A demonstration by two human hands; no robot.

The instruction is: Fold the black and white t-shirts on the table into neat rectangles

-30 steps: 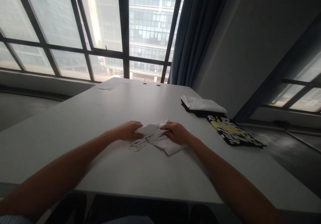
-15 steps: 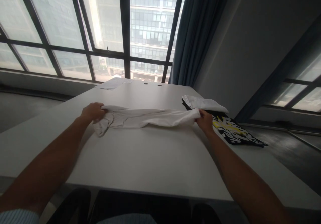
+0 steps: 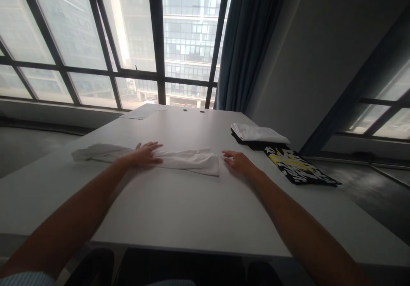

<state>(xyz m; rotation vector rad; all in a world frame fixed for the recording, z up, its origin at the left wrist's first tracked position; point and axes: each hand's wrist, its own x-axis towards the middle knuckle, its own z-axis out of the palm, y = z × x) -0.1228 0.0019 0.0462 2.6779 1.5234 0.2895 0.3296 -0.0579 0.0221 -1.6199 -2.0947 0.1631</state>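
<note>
White cloth [image 3: 179, 158] lies stretched in a long strip across the table [image 3: 179, 209]. Left hand [image 3: 145, 154] rests flat on its middle, fingers spread, seemingly pinning it. Right hand [image 3: 238, 163], open, sits just beside its right end. Folded garments [image 3: 259, 133] lie well apart, far right

Left hand [image 3: 145, 154] flat on white cloth [image 3: 179, 160] (right hand [image 3: 238, 163] beside).
</note>
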